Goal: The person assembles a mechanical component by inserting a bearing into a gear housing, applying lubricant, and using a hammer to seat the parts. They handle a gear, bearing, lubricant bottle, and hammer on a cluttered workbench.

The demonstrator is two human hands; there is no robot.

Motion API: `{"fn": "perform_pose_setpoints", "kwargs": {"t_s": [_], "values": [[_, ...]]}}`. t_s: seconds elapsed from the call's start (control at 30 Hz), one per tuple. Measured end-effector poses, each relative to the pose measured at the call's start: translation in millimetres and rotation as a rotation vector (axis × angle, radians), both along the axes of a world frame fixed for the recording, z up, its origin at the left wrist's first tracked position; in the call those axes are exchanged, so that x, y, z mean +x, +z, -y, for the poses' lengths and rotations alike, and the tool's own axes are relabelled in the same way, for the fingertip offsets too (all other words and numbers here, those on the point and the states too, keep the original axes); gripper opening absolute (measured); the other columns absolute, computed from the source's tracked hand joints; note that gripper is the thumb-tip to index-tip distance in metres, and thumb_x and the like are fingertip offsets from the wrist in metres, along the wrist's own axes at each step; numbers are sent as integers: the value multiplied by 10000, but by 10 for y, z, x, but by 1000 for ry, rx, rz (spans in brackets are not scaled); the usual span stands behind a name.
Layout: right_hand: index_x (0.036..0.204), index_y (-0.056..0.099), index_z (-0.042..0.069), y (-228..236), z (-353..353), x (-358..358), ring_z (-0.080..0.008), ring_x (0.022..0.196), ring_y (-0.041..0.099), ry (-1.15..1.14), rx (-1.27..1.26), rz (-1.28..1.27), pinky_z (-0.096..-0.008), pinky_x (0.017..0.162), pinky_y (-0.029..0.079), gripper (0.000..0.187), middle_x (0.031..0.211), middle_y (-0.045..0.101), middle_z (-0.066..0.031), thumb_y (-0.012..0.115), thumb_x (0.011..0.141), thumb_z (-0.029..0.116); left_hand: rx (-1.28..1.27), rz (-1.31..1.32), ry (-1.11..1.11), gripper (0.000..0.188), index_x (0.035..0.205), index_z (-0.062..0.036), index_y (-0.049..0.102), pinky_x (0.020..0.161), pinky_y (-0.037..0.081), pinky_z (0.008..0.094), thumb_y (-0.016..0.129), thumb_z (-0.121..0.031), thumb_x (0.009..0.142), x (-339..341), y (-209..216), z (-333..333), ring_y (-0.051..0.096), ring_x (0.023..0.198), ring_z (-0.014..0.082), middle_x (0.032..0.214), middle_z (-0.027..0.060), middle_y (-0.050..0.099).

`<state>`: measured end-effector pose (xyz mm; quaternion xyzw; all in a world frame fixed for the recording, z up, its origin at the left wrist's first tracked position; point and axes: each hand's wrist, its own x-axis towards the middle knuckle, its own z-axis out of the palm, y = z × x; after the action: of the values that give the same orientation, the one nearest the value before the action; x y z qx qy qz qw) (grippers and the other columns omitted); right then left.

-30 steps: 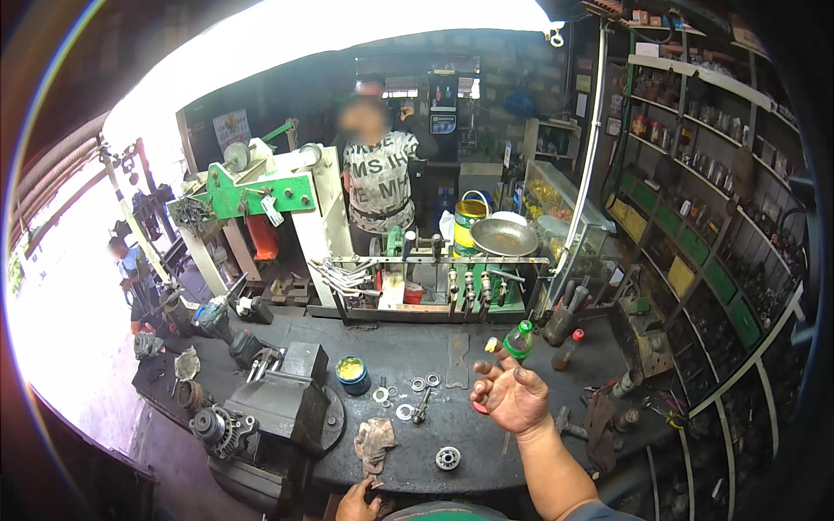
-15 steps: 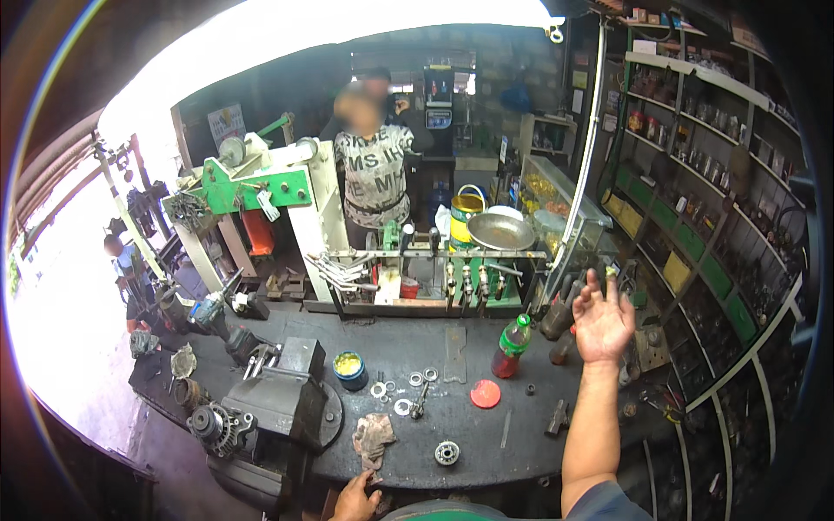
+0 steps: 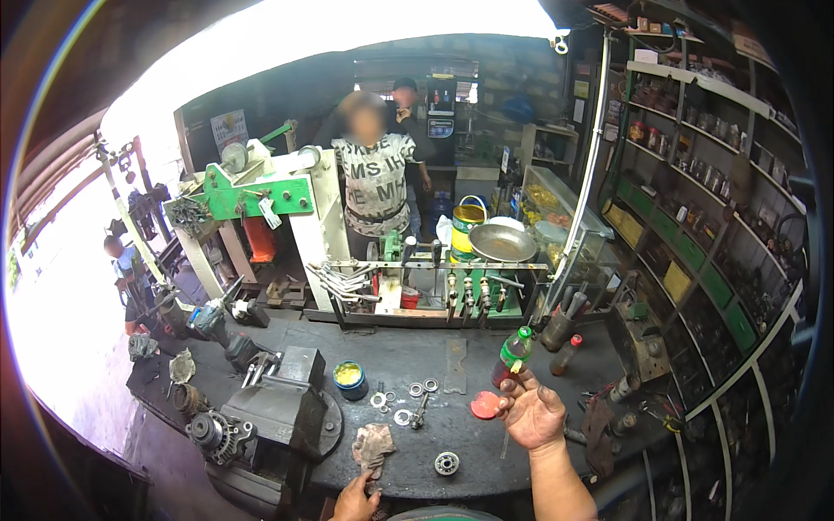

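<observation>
My right hand (image 3: 532, 417) is palm up over the right of the bench, fingers apart and slightly bent, with a dab of yellow grease on a fingertip. Its fingers are right beside a round red lid (image 3: 484, 405) lying on the bench, and in front of a bottle of red liquid with a green cap (image 3: 516, 349). At the front edge, my left hand (image 3: 354, 501) has finger and thumb apart, its fingertip by a dirty rag (image 3: 373, 445). A ball bearing (image 3: 446, 464) sits between the hands. Beyond are an open blue tub of yellow grease (image 3: 349, 375), several metal rings (image 3: 404, 417) and a small shaft (image 3: 420, 413).
A bench vise (image 3: 291, 395) and an alternator-like part (image 3: 213, 431) occupy the left, with a cordless drill (image 3: 221, 334) behind. A tool rack (image 3: 473, 295), a pan (image 3: 502, 243) and a green press frame (image 3: 261, 195) stand at the back. Two people (image 3: 375, 178) stand beyond; shelves (image 3: 695, 174) line the right.
My right hand has come down and left, from raised over the bench's right side to beside the red lid. My left hand stays by the rag. The view has tilted slightly.
</observation>
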<state>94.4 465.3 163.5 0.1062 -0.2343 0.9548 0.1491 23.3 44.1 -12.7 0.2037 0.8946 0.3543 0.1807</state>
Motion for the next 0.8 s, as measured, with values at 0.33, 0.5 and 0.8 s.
{"fn": "perform_pose_setpoints", "kwargs": {"t_s": [0.33,0.5,0.8], "values": [[1575,594,96,57,40,60,-341,1130,749,-2,-20,4,-512,1075,576,639,1360,740,-190,741,1014,365,-191,-67,88,657,1535,-87,623,1111,543,508,795,-278,931,-393,-60,-228,668,1316,421,1392,233,704],[1568,602,95,59,91,51,-331,1139,745,32,-24,12,-512,1082,576,626,1353,744,-188,733,1019,367,-236,-131,43,620,1499,-90,660,1102,547,518,801,-299,932,-462,-199,-209,689,1287,408,1330,210,745],[1575,601,99,33,129,75,-322,1148,719,49,16,12,-494,1081,581,637,1360,740,-223,739,1022,382,-158,-279,84,446,1316,-92,765,1009,585,520,835,-287,921,-605,-265,-359,748,1162,401,1217,182,796]]}}
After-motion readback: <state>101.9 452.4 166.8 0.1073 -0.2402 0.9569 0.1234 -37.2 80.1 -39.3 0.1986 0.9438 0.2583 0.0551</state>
